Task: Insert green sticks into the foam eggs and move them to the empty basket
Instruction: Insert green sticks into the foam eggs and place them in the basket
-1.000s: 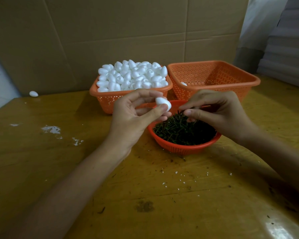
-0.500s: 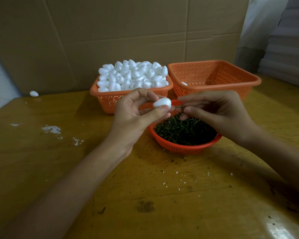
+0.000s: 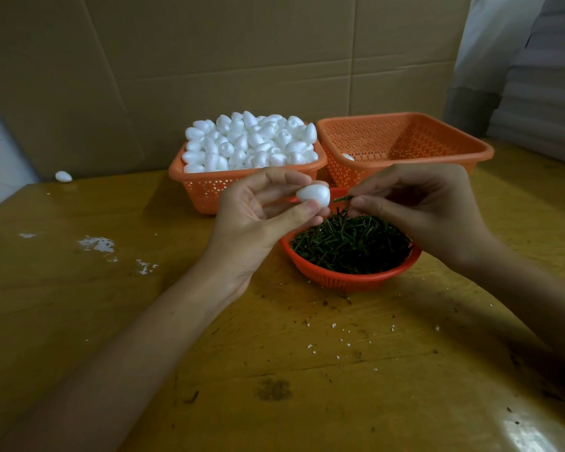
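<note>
My left hand (image 3: 258, 216) pinches a white foam egg (image 3: 313, 194) between thumb and fingers, above the rim of a round red bowl (image 3: 349, 277) full of green sticks (image 3: 349, 241). My right hand (image 3: 418, 207) pinches one green stick (image 3: 340, 199), its tip pointing at the egg's right end, touching or nearly so. Behind stands an orange basket (image 3: 206, 190) heaped with foam eggs (image 3: 252, 141). To its right is a second orange basket (image 3: 437, 154) with one egg (image 3: 348, 156) showing inside.
A stray foam egg (image 3: 63, 176) lies at the far left by the cardboard wall (image 3: 209, 60). White foam crumbs (image 3: 98, 244) and dark stick bits are scattered on the wooden table (image 3: 307, 370). Stacked white sheets (image 3: 542, 93) stand at the back right.
My right hand lifted from the stick bowl with one green stick and brought its tip to the egg. My left hand turned the egg so it lies sideways.
</note>
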